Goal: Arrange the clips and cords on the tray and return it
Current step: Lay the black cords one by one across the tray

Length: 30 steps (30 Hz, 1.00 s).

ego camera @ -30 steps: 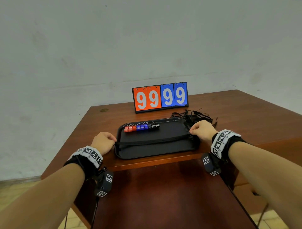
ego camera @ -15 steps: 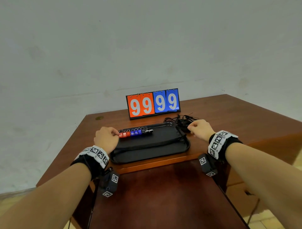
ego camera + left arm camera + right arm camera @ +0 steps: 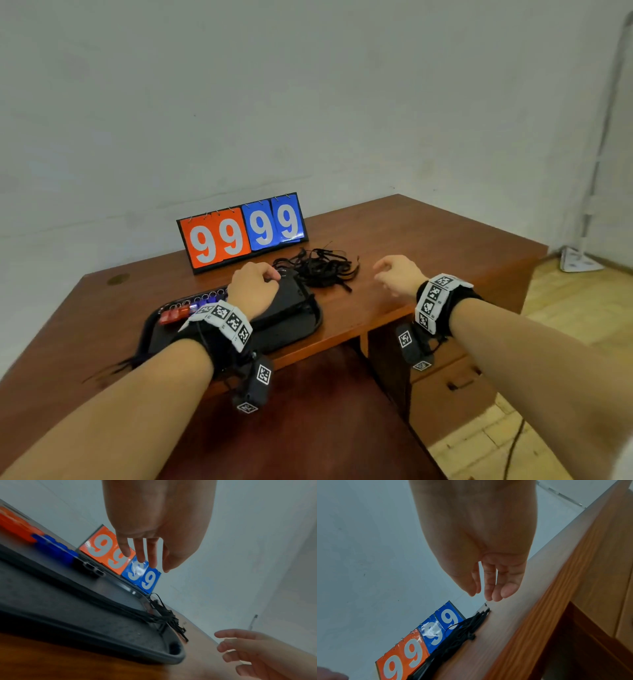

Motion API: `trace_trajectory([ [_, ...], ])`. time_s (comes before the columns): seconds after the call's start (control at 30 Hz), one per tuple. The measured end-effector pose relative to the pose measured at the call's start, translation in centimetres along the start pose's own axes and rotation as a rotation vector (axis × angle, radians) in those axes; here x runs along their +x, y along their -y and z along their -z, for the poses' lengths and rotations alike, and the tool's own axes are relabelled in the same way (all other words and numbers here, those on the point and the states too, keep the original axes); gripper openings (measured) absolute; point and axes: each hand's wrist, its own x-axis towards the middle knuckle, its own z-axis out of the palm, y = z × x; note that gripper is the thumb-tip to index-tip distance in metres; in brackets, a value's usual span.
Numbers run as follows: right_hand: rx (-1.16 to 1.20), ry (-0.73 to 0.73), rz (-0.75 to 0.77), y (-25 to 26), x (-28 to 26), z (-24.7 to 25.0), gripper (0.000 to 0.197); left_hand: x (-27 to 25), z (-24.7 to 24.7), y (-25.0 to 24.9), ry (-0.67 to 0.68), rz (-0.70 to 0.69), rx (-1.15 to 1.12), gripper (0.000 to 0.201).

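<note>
- A black plastic tray (image 3: 310, 325) with rounded corners and a raised rim sits lower centre of the head view, near the front edge of a glossy reddish wood desk (image 3: 428, 240).
- Small clips (image 3: 191, 306) in red, blue and black, each with a metal ring, line the tray's far rim in one row.
- A flat band of straightened black cords (image 3: 106, 605) crosses the tray floor; a loose tangle of cords (image 3: 322, 267) lies on the desk just off the tray's far right corner.
- The left hand (image 3: 253, 291) hovers over the tray's far right part, fingers (image 3: 139, 551) hanging straight and relaxed, holding nothing.
- The right hand (image 3: 399, 275) hangs above bare desk right of the tangle, fingers loosely curled, empty.
- Half a second earlier the left hand was at the tray's left end by the red clips, and the right hand was closer to the tangle; the left has since crossed to the right, the right has drawn away.
- A flip scoreboard (image 3: 241, 231) reading 99 on orange and 99 on blue stands behind the tray, before a pale wall.
</note>
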Motion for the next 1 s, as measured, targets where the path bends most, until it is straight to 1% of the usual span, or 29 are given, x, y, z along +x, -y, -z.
trace_trajectory([
  [0.13,-0.005,0.042,-0.01,-1.4,1.4,0.6,0.021,1.9,-3.3,-2.8,0.062,-0.032,0.016,0.019],
  [0.23,-0.035,0.072,0.006,-2.0,2.6,0.5,0.031,3.3,-5.6,-4.5,0.122,-0.06,0.025,0.016],
  [0.37,-0.147,0.106,0.014,-2.5,4.2,0.3,0.041,5.3,-8.3,-6.4,0.198,-0.121,0.084,0.015],
  [0.47,-0.252,0.182,0.014,-2.8,5.3,0.4,0.046,6.7,-10.2,-7.9,0.254,-0.134,0.182,0.021],
  [0.6,-0.284,0.264,0.033,-2.9,6.7,1.0,0.04,8.2,-12.5,-10.0,0.324,-0.164,0.339,0.031],
  [0.73,-0.287,0.283,0.062,-3.1,7.5,1.2,0.04,9.2,-14.4,-11.4,0.411,-0.217,0.463,0.041],
  [0.77,-0.289,0.286,0.066,-3.2,7.7,1.2,0.04,9.5,-14.7,-11.6,0.429,-0.213,0.478,0.042],
  [0.87,-0.279,0.291,0.083,-3.3,7.9,1.3,0.039,10.0,-15.6,-12.1,0.477,-0.193,0.517,0.036],
  [1.0,-0.263,0.277,0.121,-3.8,7.9,1.4,0.037,10.3,-16.5,-12.4,0.486,-0.178,0.604,0.037],
])
